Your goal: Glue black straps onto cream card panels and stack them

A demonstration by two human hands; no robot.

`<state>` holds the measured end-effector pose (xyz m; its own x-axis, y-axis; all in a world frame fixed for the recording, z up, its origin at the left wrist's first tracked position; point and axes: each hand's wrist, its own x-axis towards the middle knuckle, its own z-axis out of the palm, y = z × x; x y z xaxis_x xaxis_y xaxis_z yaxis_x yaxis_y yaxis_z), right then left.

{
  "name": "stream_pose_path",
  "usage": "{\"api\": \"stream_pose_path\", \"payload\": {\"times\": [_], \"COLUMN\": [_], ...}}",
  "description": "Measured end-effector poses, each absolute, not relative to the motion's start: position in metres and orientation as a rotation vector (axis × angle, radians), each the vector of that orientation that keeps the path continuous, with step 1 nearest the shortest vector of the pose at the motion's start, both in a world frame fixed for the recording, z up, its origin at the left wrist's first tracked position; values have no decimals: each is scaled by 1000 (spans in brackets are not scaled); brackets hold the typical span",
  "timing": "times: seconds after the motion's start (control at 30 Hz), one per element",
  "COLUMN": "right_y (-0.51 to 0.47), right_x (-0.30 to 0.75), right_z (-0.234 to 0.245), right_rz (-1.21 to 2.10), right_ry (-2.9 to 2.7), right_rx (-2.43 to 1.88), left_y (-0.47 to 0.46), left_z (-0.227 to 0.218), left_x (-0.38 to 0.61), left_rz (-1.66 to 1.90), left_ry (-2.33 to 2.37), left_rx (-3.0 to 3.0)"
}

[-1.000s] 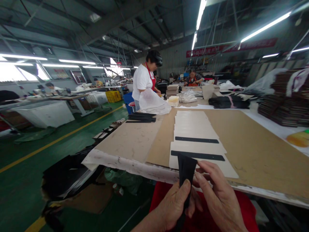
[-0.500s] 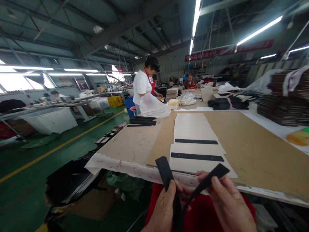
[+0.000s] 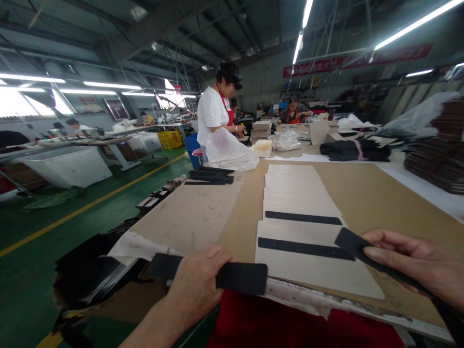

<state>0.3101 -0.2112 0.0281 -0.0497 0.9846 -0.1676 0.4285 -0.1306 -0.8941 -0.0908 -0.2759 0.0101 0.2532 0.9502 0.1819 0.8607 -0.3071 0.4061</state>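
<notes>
My left hand (image 3: 199, 275) is closed around a black strip (image 3: 242, 278) held level at the table's front edge, its ends sticking out on both sides. On the right, my right hand (image 3: 402, 256) pinches a second black strip (image 3: 350, 243); its front end hangs over the pale boards and the rest trails down beside the wrist. Between the hands lies a row of overlapping pale boards (image 3: 311, 278). One black strip (image 3: 306, 249) rests across the nearest board, and another black strip (image 3: 303, 217) across the board behind it.
A pile of black strips (image 3: 210, 176) lies on the table's left part. Behind it a co-worker in a white shirt (image 3: 212, 116) stands beside a plastic sheet (image 3: 230, 152). Dark bundles (image 3: 353, 150) and stacked pieces (image 3: 437, 164) sit at the right. Black scraps (image 3: 83, 270) fill a box below left.
My hands have moved apart, left hand leftward and right hand rightward, each with a black strip. The strips, close together before, are now separate. The view has shifted slightly.
</notes>
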Motion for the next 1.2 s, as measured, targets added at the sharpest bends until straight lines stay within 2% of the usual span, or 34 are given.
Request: {"api": "stream_pose_path", "payload": {"times": [0.13, 0.33, 0.5, 0.73, 1.03, 1.2], "right_y": [-163, -107, -76, -58, -57, -56], "right_x": [273, 212, 178, 161, 160, 158], "right_z": [34, 14, -13, -40, -43, -42], "right_rz": [1512, 1577, 1562, 1514, 1240, 1190], "right_ry": [-1640, -1912, -2085, -2219, -2398, -2474], "right_rx": [-1561, -1549, -1521, -1429, -1424, -1444], "left_y": [-225, -180, -174, -175, -176, -177], "left_z": [-2, -42, -62, -66, -62, -70], "left_x": [-64, -44, -41, -42, -41, -43], "left_rz": [290, 329, 361, 365, 281, 261], "left_ry": [1513, 1451, 1421, 1391, 1447, 1446], "left_rx": [2660, 2672, 2581, 2540, 2523, 2511]}}
